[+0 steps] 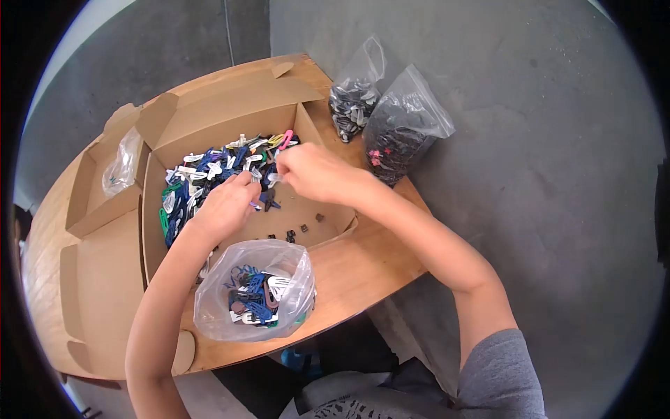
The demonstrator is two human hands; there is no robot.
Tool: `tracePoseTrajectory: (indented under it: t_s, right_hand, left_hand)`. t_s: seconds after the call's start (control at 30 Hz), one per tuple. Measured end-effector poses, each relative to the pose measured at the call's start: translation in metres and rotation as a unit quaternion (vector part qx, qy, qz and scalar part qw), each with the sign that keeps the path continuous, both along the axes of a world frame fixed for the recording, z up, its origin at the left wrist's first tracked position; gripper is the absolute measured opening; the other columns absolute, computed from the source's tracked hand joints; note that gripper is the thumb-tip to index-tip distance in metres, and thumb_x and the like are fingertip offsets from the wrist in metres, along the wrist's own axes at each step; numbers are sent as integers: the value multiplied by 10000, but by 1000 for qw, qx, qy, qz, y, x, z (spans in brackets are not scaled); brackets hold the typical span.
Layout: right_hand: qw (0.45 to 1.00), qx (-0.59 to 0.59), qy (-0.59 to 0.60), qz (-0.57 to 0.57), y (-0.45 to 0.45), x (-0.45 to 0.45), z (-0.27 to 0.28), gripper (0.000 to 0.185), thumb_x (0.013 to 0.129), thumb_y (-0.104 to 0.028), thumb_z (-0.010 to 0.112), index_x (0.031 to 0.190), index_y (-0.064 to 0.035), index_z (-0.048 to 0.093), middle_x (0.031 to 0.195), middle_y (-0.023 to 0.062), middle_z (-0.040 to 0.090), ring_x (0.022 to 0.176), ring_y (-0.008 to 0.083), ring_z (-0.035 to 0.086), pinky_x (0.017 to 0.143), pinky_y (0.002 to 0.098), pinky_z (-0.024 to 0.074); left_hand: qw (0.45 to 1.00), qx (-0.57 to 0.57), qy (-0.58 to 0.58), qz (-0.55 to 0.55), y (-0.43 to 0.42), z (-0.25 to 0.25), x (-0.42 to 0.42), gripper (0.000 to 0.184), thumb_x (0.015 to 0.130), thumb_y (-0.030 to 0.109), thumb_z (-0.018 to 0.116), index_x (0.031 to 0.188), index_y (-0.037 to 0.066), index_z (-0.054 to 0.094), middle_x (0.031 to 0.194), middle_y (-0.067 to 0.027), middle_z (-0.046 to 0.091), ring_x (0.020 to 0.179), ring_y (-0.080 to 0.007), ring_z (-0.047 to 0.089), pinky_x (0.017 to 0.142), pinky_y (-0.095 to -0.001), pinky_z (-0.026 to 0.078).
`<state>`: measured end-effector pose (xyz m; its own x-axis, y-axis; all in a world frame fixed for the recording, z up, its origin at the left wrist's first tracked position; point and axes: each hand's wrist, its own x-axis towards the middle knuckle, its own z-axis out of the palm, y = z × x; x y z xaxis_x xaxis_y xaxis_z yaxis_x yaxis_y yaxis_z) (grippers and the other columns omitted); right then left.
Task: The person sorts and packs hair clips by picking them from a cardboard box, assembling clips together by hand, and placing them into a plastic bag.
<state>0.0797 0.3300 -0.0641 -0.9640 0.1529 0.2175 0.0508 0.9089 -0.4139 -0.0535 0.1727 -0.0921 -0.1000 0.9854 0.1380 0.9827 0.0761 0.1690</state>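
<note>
Over an open cardboard box [300, 115], my two hands are close together. My left hand [227, 206] is closed in a pinch, with a small lilac-white piece showing under its fingers; its kind is unclear. My right hand [314, 171] is closed too, with a small pale piece [274, 178] at its fingertips. Beneath and behind them lies a heap of hair clips [216, 164], mostly navy, white and black, with some green. A pink clip [286, 140] sticks up beside my right hand. Nearer to me, an open clear plastic bag [209, 311] contains blue, white and brown clips.
Several small dark claw clips [291, 236] lie along the box's near side. Two clear bags of dark pieces [354, 105] [401, 136] stand at the table's right edge. A smaller carton [91, 188] at left holds a crumpled plastic bag [124, 164]. The wooden table [370, 244] has a curved edge.
</note>
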Motion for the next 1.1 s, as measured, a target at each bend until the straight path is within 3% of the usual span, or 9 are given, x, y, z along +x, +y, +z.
tracePoseTrajectory:
  t_s: [0.17, 0.23, 0.37, 0.4, 0.57, 0.7, 0.9, 1.0, 1.1]
  right_hand:
    - [935, -291, 41, 200, -44, 43, 76, 124, 861, -125, 610, 862, -1, 608, 778, 36, 605, 724, 82, 541, 655, 256, 446]
    - [920, -304, -63, 240, -57, 52, 90, 140, 867, -143, 608, 861, -3, 612, 800, 37, 613, 741, 78, 547, 670, 251, 448]
    - [966, -180, 51, 178, -45, 19, 62, 131, 805, -99, 621, 884, 6, 624, 819, 98, 637, 757, 152, 605, 684, 288, 471]
    - [978, -152, 3, 141, -38, 8, 50, 143, 783, -88, 630, 886, 9, 626, 826, 118, 640, 768, 191, 617, 692, 312, 475]
    - [986, -4, -136, 92, -15, -32, -15, 187, 728, -61, 667, 897, 9, 627, 912, 171, 626, 877, 310, 609, 758, 396, 477]
    - [994, 8, -103, 45, -20, -35, -33, 208, 714, -55, 663, 915, -3, 647, 991, 213, 629, 985, 337, 593, 818, 414, 485]
    - [992, 31, -109, 45, -11, -28, -34, 182, 696, -92, 680, 858, -14, 651, 855, 188, 645, 886, 334, 625, 760, 411, 499]
    - [997, 33, -65, 16, -7, -25, -25, 95, 707, -122, 674, 762, -45, 663, 815, 157, 652, 803, 326, 627, 708, 397, 493]
    - [1000, -27, -10, 0, -7, -16, -2, 129, 748, -88, 655, 835, -2, 614, 730, 117, 629, 710, 244, 622, 656, 343, 475]
  left_hand:
    - [996, 75, -48, -15, 4, -33, -18, 182, 706, 50, 632, 883, 32, 591, 977, -151, 549, 951, -322, 544, 847, -402, 460]
    - [991, 93, -96, -30, 7, -39, -21, 198, 715, 62, 624, 908, 37, 590, 980, -150, 550, 960, -322, 540, 850, -397, 459]
    - [972, 128, -189, -58, 4, -40, -26, 230, 733, 87, 607, 959, 46, 589, 987, -149, 553, 977, -323, 533, 856, -387, 456]
    - [996, 49, -69, -6, -4, -13, -10, 172, 725, 58, 613, 894, 32, 591, 965, -140, 546, 959, -306, 535, 834, -386, 461]
    - [998, 44, -2, -54, -10, -2, -10, 136, 754, 42, 603, 880, 15, 560, 902, -127, 519, 926, -294, 536, 791, -393, 465]
    - [995, 45, -90, -6, -18, 7, -13, 77, 805, 45, 568, 873, 16, 546, 903, -129, 513, 905, -307, 538, 777, -386, 454]
    - [939, 93, -321, 85, -26, 11, -25, 91, 880, 87, 544, 922, 7, 538, 767, -19, 537, 702, -98, 524, 618, -259, 430]
    - [853, 100, -501, 110, -26, 12, -30, 88, 885, 118, 552, 892, 30, 554, 710, 23, 530, 628, -53, 497, 549, -205, 406]
    - [848, 115, -503, 121, -32, 16, -29, 92, 883, 134, 562, 876, 42, 564, 692, 26, 526, 605, -45, 485, 511, -190, 388]
